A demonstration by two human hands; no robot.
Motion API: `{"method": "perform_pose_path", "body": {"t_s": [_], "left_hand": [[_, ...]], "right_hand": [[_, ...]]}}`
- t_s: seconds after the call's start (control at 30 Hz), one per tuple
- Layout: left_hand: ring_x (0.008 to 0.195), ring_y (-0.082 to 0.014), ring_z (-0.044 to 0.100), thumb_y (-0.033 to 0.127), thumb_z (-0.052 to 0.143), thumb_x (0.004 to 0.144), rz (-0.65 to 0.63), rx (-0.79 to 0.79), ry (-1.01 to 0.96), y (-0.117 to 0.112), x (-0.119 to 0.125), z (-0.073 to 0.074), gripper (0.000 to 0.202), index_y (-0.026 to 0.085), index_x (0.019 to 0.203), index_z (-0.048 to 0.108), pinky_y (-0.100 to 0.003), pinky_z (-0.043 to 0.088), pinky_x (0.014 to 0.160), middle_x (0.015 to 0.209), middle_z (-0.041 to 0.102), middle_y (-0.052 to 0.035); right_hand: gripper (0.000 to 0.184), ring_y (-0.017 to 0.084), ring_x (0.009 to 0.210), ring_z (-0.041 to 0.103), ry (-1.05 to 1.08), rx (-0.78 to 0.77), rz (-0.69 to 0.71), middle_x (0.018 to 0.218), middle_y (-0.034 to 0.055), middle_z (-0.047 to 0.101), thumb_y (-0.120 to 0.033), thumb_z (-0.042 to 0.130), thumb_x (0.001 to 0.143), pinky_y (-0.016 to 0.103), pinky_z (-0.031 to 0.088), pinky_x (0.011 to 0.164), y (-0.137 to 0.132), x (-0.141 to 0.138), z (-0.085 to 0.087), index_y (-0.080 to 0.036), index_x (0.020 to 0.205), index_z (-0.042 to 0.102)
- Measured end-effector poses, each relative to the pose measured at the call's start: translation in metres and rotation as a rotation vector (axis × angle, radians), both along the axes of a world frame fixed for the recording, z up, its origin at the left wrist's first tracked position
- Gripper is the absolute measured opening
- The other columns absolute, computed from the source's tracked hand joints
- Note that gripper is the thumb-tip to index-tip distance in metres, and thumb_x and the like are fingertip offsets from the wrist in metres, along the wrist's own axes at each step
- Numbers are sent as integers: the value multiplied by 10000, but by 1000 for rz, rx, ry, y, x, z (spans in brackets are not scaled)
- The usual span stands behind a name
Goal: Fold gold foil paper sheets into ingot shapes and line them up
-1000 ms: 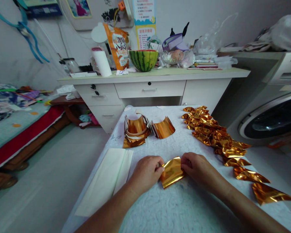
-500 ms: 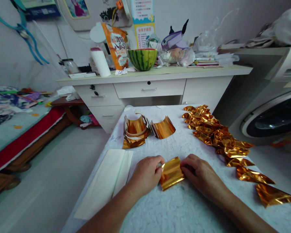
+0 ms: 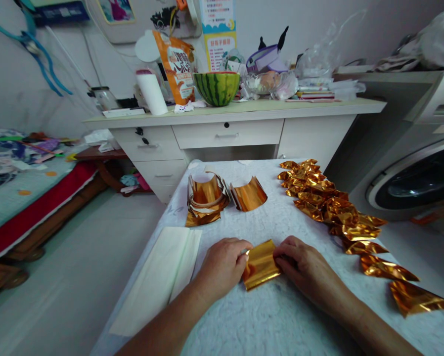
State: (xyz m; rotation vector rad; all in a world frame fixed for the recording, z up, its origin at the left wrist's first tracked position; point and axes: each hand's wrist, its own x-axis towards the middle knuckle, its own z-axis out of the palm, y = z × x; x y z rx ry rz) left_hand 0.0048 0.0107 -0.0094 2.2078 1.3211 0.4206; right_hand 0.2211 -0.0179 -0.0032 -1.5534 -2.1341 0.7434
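Observation:
A small sheet of gold foil paper [image 3: 261, 264] lies curled on the white cloth-covered table [image 3: 266, 316] in front of me. My left hand [image 3: 222, 267] pinches its left edge with closed fingers. My right hand [image 3: 303, 264] grips its right edge, fingers curled onto the foil. Farther back, a stack of curled unfolded gold sheets [image 3: 206, 198] and a second curled gold bundle [image 3: 248, 194] rest on the cloth. A row of several folded gold pieces [image 3: 336, 212] runs along the table's right side.
A pale folded paper [image 3: 158, 277] lies at the table's left edge. Behind stands a white desk [image 3: 229, 133] with a half watermelon [image 3: 216, 88], snack bag and clutter. A washing machine [image 3: 418, 173] is at the right, a bed [image 3: 18, 193] at the left.
The foil sheet has been rolled slightly tighter between both hands, and the hands have moved a little closer together. The view has shifted slightly.

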Motion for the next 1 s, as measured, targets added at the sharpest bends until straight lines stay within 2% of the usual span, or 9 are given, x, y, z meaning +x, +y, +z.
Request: {"method": "perform_pose_path", "body": {"t_s": [0.5,0.8,1.0], "left_hand": [[900,-191,588,156,530,860,-42,28,32,0,-1,1,274,268,1031,713,-287,428,792,861,638,-22],[891,-186,571,149,528,863,-94,27,23,0,-2,4,243,265,982,705,-281,423,784,845,615,-16],[907,-180,572,125,541,835,-61,16,-6,1,0,1,193,231,929,671,-284,416,794,888,640,-12]], "right_hand": [[195,170,789,614,-33,-16,-10,875,36,631,-185,490,888,277,436,698,-2,1,-1,-218,894,682],[177,172,770,618,-68,-23,-21,880,37,644,-190,492,867,274,427,677,-2,2,0,-223,884,665],[71,173,705,593,-92,-20,-80,789,20,650,-205,527,821,273,390,619,-2,3,-4,-213,803,595]]}}
